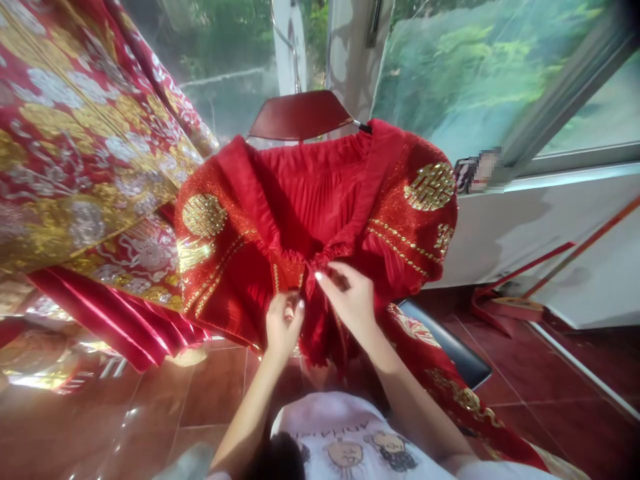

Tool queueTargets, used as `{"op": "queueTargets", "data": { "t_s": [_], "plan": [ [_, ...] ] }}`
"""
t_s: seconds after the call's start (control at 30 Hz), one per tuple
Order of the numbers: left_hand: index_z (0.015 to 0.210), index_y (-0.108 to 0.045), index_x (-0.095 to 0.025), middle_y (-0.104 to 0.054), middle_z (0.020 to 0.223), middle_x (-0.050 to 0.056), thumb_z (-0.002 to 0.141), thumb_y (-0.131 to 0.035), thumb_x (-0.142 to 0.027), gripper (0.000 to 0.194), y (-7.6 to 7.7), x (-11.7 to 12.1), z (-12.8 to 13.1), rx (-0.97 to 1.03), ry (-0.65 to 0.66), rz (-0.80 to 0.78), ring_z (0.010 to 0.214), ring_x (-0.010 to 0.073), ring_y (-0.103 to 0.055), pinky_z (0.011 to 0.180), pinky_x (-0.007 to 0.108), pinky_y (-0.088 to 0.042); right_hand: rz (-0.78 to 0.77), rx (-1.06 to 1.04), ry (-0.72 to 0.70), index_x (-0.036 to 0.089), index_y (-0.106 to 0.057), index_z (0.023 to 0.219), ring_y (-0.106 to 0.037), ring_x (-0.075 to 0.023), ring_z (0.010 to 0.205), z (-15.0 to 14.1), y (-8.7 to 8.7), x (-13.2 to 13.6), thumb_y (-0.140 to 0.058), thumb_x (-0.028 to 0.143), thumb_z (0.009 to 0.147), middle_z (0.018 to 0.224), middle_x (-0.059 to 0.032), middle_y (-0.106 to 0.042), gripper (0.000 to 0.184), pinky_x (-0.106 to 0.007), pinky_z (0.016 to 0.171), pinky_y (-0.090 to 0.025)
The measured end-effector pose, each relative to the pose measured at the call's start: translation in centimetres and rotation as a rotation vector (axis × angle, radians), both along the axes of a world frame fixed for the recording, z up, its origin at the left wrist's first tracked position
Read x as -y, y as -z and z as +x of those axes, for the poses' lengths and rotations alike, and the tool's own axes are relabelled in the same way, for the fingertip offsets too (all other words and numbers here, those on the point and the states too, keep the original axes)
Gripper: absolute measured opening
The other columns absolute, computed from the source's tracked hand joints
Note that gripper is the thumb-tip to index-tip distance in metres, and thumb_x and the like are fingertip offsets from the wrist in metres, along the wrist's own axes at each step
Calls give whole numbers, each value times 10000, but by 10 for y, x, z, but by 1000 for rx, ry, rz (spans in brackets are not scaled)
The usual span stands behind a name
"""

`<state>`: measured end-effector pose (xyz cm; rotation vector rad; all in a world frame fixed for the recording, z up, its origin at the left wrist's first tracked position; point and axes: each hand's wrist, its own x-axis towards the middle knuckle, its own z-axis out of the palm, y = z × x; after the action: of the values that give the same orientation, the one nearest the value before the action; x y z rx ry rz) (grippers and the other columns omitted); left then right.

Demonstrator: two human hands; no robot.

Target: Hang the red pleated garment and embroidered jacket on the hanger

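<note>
A red garment (pixel 400 220) with gathered cloth, gold beaded lines and round gold emblems hangs in front of me. It is on a hanger (pixel 300 117) with a dark red top piece and a metal hook. At the front, where the gathered edges come together, my right hand (pixel 353 300) pinches the red cloth between thumb and finger. Lower and to its left, my left hand (pixel 283 327) is closed at a gold-trimmed edge of the same garment. A ring shows on that hand. Exactly what lies between its fingertips is partly hidden.
More red cloth with gold and silver embroidery (pixel 100 153) hangs on the left. Windows (pixel 465 73) are behind the hanger. A black flat-topped seat (pixel 450 343) stands at the right, partly covered by embroidered cloth. A red long-handled dustpan (pixel 515 310) rests by the wall on the tiled floor (pixel 215 380).
</note>
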<state>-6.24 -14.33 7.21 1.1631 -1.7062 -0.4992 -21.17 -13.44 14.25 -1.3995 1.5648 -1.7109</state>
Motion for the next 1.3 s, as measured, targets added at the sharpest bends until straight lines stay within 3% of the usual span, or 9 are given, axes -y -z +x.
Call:
{"op": "queueTargets", "data": {
  "t_s": [0.13,0.23,0.57,0.67,0.8,0.97,1.03,1.13,1.3],
  "plan": [
    [1037,-615,-149,-671,934,86,888,-555,-382,283,-51,21,-26,-27,-30,-61,829,179,-627,754,282,-489,-2,-42,-39,148,-619,708,-488,-112,539,0,2,14,-611,424,790,584,-9,-582,288,-228,545,-389],
    [929,-638,-149,-673,850,71,903,-535,-379,253,-66,30,-35,26,-69,-39,746,168,-613,706,272,-463,-6,-24,-25,150,-632,727,-478,-110,522,-4,6,12,-579,421,812,577,-8,-582,289,-229,535,-377],
    [738,-614,-158,-614,681,14,886,-510,-281,219,-19,-4,-34,-167,28,110,604,124,-536,575,221,-390,103,35,-247,178,-528,591,-525,-118,478,-8,31,-3,-539,432,833,511,-6,-568,351,-229,506,-404],
    [759,-630,-157,-633,699,16,878,-535,-286,200,-19,-14,-32,-202,21,132,625,126,-550,595,223,-408,137,146,-321,160,-612,655,-599,-147,554,-1,24,-7,-584,421,812,606,-32,-639,306,-239,530,-457],
    [753,-625,-160,-626,695,10,880,-542,-285,198,-24,-20,-27,-185,39,140,624,121,-545,601,226,-413,127,252,-342,159,-717,865,-686,-198,829,9,9,-12,-668,321,753,893,-74,-730,203,-305,771,-543],
    [969,-581,-176,-625,953,51,816,-622,-274,187,-24,-24,-24,-255,-96,26,874,163,-589,790,269,-469,152,438,-432,153,-691,791,-687,-180,706,15,1,-13,-703,302,697,771,-58,-721,176,-299,685,-565],
    [1034,-564,-177,-619,1039,71,845,-586,-305,229,-24,-25,-23,-321,46,117,956,177,-591,853,293,-469,141,465,-428,155,-679,793,-683,-169,693,15,1,-13,-697,302,697,771,-52,-716,176,-295,680,-567],
    [853,-563,-169,-593,735,3,881,-538,-404,237,-23,-27,-17,-449,331,400,648,123,-574,641,246,-472,131,443,-396,159,-662,802,-654,-139,637,13,2,-14,-668,289,716,735,-31,-695,156,-261,622,-551],
    [666,-546,-154,-413,483,-72,824,-626,-451,346,-22,-27,11,-607,331,505,425,58,-397,475,194,-345,159,461,-414,152,-641,818,-509,-65,449,8,-1,-16,-663,295,731,633,18,-628,168,-202,456,-457]
  ]
}}
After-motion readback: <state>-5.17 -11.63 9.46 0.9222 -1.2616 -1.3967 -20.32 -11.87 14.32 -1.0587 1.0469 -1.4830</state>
